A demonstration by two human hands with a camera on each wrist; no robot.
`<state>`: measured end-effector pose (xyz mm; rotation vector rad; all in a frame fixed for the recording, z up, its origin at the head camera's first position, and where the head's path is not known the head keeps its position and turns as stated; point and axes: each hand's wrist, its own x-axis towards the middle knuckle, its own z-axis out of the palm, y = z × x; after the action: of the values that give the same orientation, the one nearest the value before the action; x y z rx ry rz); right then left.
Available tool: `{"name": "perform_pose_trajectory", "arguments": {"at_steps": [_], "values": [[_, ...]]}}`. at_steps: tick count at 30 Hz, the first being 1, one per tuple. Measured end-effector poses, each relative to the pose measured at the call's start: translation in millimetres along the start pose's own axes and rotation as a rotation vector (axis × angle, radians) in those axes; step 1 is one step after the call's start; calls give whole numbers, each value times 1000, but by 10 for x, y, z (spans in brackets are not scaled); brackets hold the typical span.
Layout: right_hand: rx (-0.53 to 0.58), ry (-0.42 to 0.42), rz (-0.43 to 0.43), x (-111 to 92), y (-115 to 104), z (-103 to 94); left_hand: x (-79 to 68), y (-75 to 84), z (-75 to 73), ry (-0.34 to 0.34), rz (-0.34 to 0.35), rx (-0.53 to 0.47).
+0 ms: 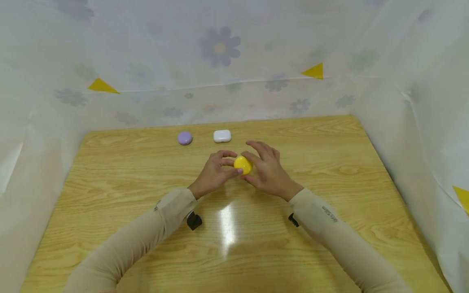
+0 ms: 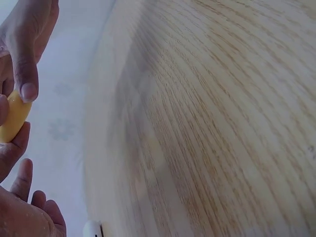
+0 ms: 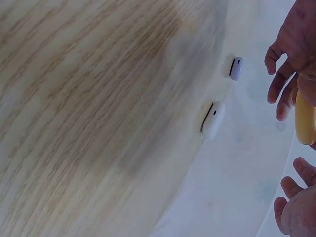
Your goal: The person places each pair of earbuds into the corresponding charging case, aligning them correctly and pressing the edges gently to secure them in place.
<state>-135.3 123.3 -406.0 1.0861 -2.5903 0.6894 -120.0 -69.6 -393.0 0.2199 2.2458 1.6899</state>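
Between both hands, a glossy yellow round case (image 1: 244, 164) is held above the wooden table. My left hand (image 1: 213, 172) pinches its left side, the thumb lying over the near face. My right hand (image 1: 270, 174) holds it from the right, with the index finger at the top edge and the thumb at the bottom; its other fingers stand away from it. In the left wrist view the yellow case (image 2: 16, 116) appears edge-on, partly covered by fingers. The right wrist view cuts it off at the border.
At the far side of the table (image 1: 121, 183) lie a purple round case (image 1: 185, 138) and a white earbud case (image 1: 222, 136), beyond the hands. A pale flowered sheet (image 1: 165, 53) rises behind the table, with yellow triangles (image 1: 315, 71) on it.
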Motion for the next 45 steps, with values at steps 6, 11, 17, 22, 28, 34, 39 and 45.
{"name": "perform_pose_trajectory", "arguments": {"at_steps": [6, 11, 17, 22, 28, 34, 39, 45], "values": [[-40, 31, -42, 18, 2, 51, -30, 31, -20, 5, -2, 22], [-63, 38, -77, 46, 32, 78, 40, -111, -35, 23, 22, 66], [-86, 19, -59, 192, 140, 81, 131, -285, -56, 97, 115, 268], [-78, -34, 36, 413, 352, 97, 115, -337, -94, 125, 144, 415], [-101, -176, 189, 639, 662, 176, 44, -405, -126, 129, 165, 619], [-99, -307, 326, 729, 883, 269, 0, -442, -131, 138, 172, 726], [-129, -379, 376, 767, 971, 350, -11, -486, -134, 133, 154, 717], [-140, -413, 413, 811, 1049, 420, -18, -531, -144, 112, 129, 698]]}}
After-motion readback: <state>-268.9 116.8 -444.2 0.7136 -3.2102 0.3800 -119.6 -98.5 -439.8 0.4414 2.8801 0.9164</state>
